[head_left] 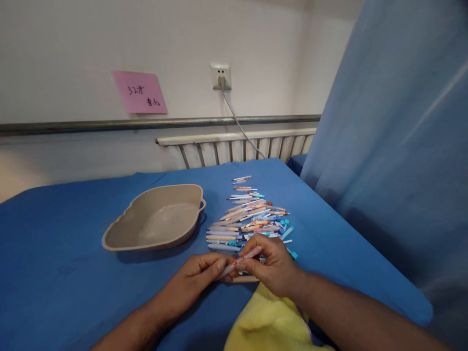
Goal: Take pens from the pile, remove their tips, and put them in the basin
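Note:
A pale pink pen (239, 262) with small red marks is held slanted between my two hands, just above the near end of a pile of pens. My left hand (204, 273) grips its lower end between thumb and fingers. Near the upper end, my right hand (272, 265) pinches it with thumb and index finger. The pile of pens and pen parts (256, 219) runs away from me over the blue sheet (73, 282); it has beige, grey, blue and orange pieces. Thin white refills and small turquoise pieces lie among them.
A beige plastic basin (153, 219) stands left of the pens. Yellow cloth (270, 321) lies below my right hand. A blue curtain (395, 136) hangs at the right. Behind the bed are a white rail (234, 136), a plugged-in cable (239, 124) and a pink note (139, 92).

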Demonstrator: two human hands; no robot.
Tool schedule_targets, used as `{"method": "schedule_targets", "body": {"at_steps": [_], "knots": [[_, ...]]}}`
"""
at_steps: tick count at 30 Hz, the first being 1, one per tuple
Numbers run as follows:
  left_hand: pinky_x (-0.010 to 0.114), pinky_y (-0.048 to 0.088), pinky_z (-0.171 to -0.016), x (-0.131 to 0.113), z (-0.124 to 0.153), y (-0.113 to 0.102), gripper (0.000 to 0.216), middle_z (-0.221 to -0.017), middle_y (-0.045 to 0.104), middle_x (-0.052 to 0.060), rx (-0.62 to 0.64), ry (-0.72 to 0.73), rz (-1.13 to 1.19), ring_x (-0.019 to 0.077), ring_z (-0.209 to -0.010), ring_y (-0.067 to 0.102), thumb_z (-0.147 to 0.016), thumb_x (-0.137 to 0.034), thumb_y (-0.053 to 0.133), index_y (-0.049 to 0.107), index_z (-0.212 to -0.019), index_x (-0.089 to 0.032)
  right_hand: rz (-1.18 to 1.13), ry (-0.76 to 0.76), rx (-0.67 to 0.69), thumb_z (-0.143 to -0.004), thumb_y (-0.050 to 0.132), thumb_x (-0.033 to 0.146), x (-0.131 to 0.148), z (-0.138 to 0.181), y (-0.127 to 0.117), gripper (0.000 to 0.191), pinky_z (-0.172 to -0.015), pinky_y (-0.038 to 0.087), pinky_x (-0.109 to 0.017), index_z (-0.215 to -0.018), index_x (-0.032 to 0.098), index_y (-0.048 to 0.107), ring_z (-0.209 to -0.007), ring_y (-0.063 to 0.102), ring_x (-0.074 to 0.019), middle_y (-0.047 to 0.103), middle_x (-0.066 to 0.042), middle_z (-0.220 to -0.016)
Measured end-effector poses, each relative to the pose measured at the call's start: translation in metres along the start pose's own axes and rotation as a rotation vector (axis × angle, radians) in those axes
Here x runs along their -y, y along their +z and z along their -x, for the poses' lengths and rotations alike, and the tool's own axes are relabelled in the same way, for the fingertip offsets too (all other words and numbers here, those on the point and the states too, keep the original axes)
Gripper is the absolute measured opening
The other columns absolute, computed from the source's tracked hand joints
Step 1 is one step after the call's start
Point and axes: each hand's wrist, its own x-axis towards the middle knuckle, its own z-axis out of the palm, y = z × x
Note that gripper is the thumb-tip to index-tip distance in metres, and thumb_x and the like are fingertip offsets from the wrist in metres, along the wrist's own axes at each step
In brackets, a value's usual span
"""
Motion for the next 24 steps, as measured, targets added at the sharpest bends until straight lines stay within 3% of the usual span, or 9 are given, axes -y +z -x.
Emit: {"method": "schedule_targets", "body": {"at_steps": [5, 14, 20, 24], "knots": [[0.026, 0.043, -0.069, 0.002, 0.001, 0.0, 0.021, -0.071, 0.066, 0.004, -0.011, -0.002, 0.012, 0.0169, -0.07, 0.056, -0.076, -0.036, 0.067, 0.073, -0.079, -0.016, -0.075, 0.011, 0.044, -0.076, 0.068, 0.034, -0.001, 0.0, 0.0, 0.018, -0.056, 0.041, -0.023, -0.072, 0.019, 0.059, -0.057, 0.053, -0.0106, 0.06, 0.002, -0.064], [0.029, 0.043, -0.077, 0.002, 0.002, 0.007, 0.017, -0.082, 0.069, 0.006, -0.064, 0.034, -0.048, 0.0199, -0.081, 0.058, -0.078, -0.032, 0.065, 0.071, -0.083, -0.016, -0.102, 0.031, 0.042, -0.073, 0.071, 0.028, 0.002, 0.002, -0.002, 0.015, -0.056, 0.04, -0.023, -0.072, 0.018, 0.06, -0.058, 0.052, -0.0103, 0.061, 0.002, -0.065], [0.025, 0.043, -0.069, 0.004, 0.001, 0.009, 0.016, -0.075, 0.063, 0.002, -0.169, 0.094, -0.034, 0.0157, -0.072, 0.053, -0.073, -0.031, 0.07, 0.067, -0.078, -0.016, -0.22, 0.058, 0.041, -0.08, 0.064, 0.03, -0.002, -0.001, 0.0, 0.014, -0.055, 0.037, -0.022, -0.078, 0.018, 0.056, -0.059, 0.048, -0.0091, 0.054, 0.003, -0.067], [0.024, 0.041, -0.065, 0.005, 0.0, 0.008, 0.024, -0.074, 0.06, 0.001, -0.131, 0.075, -0.005, 0.0143, -0.07, 0.052, -0.077, -0.036, 0.066, 0.066, -0.09, -0.016, -0.347, 0.094, 0.027, -0.079, 0.065, 0.034, -0.007, -0.004, -0.001, 0.019, -0.049, 0.035, -0.02, -0.077, 0.018, 0.055, -0.054, 0.044, -0.0077, 0.051, 0.004, -0.064]]}}
